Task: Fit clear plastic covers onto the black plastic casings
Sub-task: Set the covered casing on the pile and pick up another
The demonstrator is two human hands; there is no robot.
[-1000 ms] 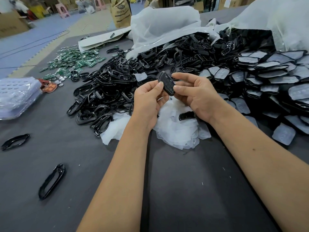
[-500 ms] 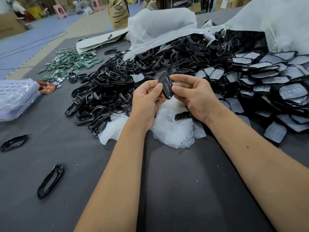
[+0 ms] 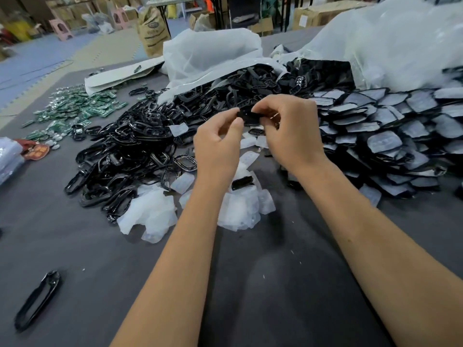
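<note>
Between both hands (image 3: 263,136), black casing (image 3: 250,115)

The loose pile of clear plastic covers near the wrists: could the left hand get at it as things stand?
Probably yes, but not straight away: the pile of clear plastic covers lies uncovered beside the left forearm, yet the left hand pinches the small black plastic casing together with the right hand.
</note>
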